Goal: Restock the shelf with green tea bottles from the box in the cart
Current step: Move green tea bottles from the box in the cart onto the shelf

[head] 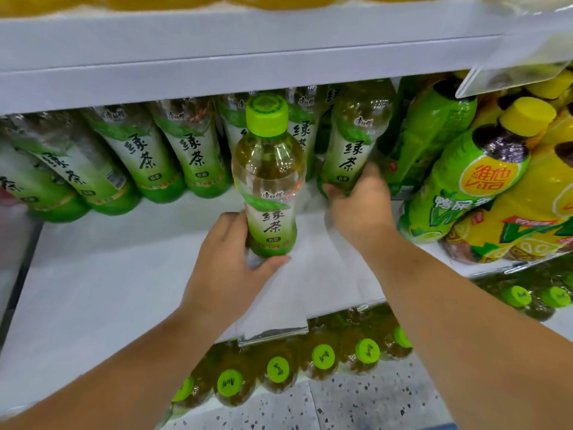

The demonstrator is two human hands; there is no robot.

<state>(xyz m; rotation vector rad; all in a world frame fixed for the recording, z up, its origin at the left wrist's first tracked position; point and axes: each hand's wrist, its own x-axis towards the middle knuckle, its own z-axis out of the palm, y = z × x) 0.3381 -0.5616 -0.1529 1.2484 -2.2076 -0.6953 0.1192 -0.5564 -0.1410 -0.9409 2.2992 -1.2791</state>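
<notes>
Standing by the white shelf (108, 290), I see a person with a bottle in each hand. The left hand (226, 268) curls its fingers and thumb round the bottom of one green tea bottle (269, 181). It is upright, in front of the back row (148, 156) of the same bottles. I cannot tell if it touches the shelf. The right hand (359, 201) grasps the low part of a second green tea bottle (353, 141) at the right end of that row. Just beside it are bottles with yellow caps (483, 187). More green caps (322, 356) show on the shelf below.
</notes>
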